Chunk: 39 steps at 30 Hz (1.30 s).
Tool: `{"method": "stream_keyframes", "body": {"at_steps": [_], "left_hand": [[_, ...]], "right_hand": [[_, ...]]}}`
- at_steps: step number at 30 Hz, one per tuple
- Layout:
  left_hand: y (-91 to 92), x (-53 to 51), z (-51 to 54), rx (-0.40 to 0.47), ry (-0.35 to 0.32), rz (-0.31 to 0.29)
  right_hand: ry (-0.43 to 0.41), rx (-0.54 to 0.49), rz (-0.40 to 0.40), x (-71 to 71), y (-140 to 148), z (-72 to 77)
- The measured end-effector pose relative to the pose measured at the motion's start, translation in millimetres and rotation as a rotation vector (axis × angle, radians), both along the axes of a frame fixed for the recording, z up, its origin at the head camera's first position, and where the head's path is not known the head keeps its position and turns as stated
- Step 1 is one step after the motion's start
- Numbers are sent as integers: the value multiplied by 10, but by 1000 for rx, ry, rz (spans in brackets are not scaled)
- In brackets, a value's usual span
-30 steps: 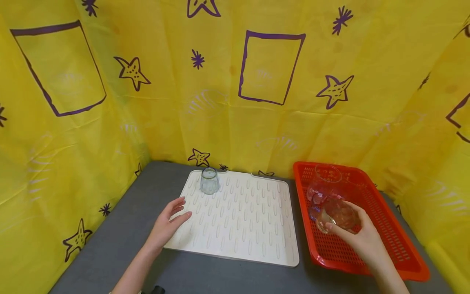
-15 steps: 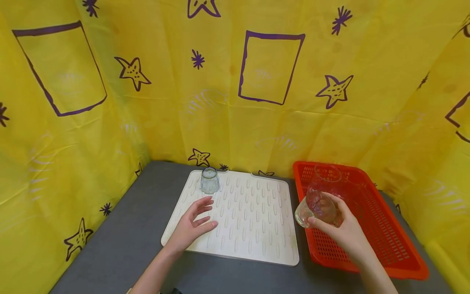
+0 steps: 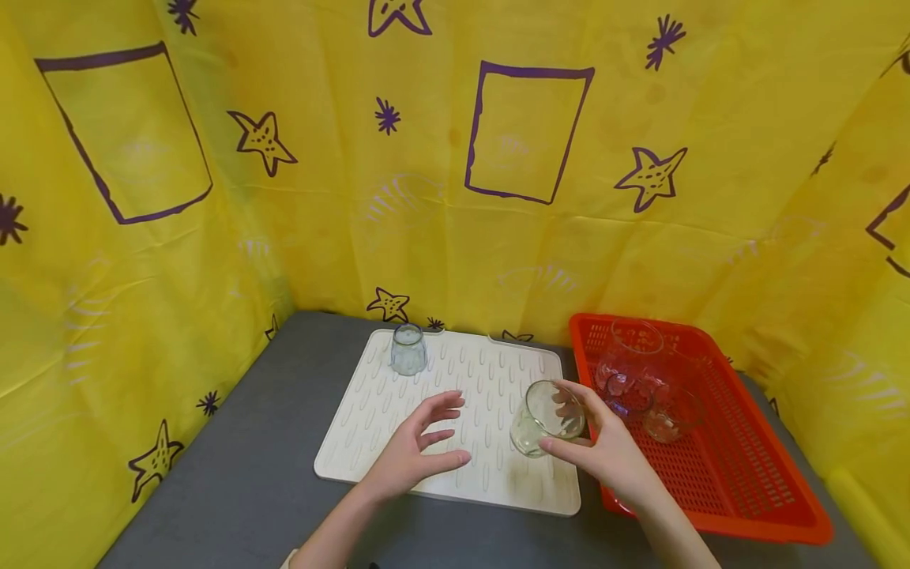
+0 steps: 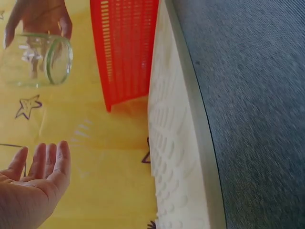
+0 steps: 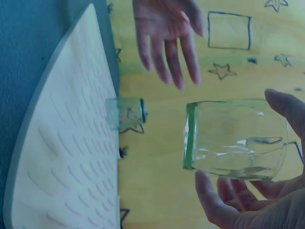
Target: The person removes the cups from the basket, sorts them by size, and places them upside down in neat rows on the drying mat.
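Right hand [image 4: 44, 16] holds clear glass [image 4: 38, 67]; left hand [image 4: 35, 188] apart.

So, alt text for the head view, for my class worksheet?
A right hand holds a greenish glass tumbler above a white drying mat, the left hand empty nearby. A bluish tumbler stands at the mat's far left; more glasses sit in a red plastic basket on the right.

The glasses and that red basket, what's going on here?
A person's right hand holds a clear glass above the white mat, not touching it. The left hand is also over the mat, holding nothing. Another glass stands near the mat's far left corner. More glasses sit in the red basket to the right of the mat.
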<state>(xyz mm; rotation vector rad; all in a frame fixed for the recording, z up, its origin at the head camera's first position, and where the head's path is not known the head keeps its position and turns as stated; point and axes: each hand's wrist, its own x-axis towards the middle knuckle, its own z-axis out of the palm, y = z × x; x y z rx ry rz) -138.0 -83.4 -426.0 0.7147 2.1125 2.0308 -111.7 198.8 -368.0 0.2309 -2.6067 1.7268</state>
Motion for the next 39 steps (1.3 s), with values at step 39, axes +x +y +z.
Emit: {"method": "stream_keyframes", "body": {"at_steps": [39], "left_hand": [[248,39,18,-71,76,-44]], "right_hand": [[5,21,182,-17,-448,-193]]}}
